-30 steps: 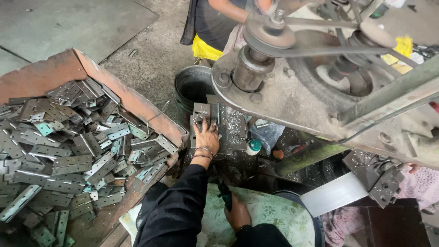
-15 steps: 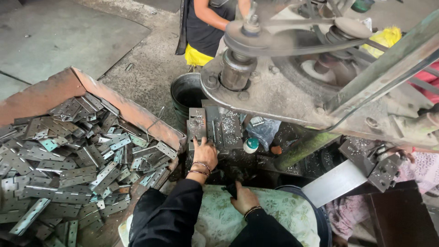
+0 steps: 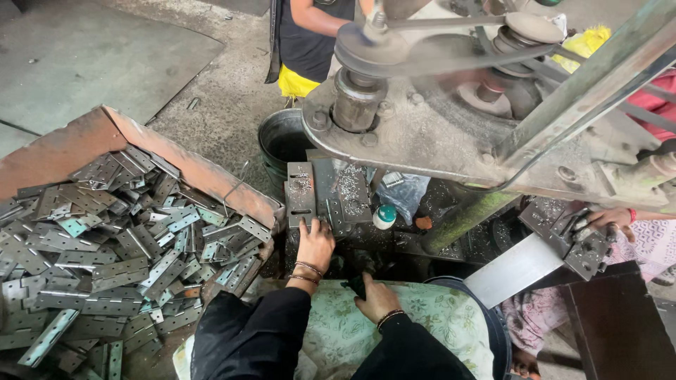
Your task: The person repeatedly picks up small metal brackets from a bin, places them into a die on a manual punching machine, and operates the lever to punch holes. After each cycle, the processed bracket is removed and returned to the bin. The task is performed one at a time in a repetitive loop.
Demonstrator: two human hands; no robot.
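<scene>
My left hand [image 3: 315, 244] reaches forward, its fingers resting on the near edge of a flat grey metal plate [image 3: 300, 193] that lies on the bed of a big press machine [image 3: 451, 119]. My right hand [image 3: 376, 298] is lower, over the green floral cloth [image 3: 429, 327] on my lap, its fingers closed on a small dark object [image 3: 357, 284] I cannot identify. Both arms wear black sleeves and wrist bangles. A second slotted plate [image 3: 346, 193], dusted with metal chips, lies beside the first.
A rusty tray [image 3: 190, 165] at left holds a heap of several perforated metal strips [image 3: 105, 246]. A dark bucket [image 3: 285, 144] stands behind the press. Another person [image 3: 310, 42] stands beyond it. At right, someone else's hand [image 3: 611, 219] handles metal pieces [image 3: 584, 246].
The view has shifted slightly. My left hand stays at the plate on the press bed, and my right hand has moved a little up and right over the cloth.
</scene>
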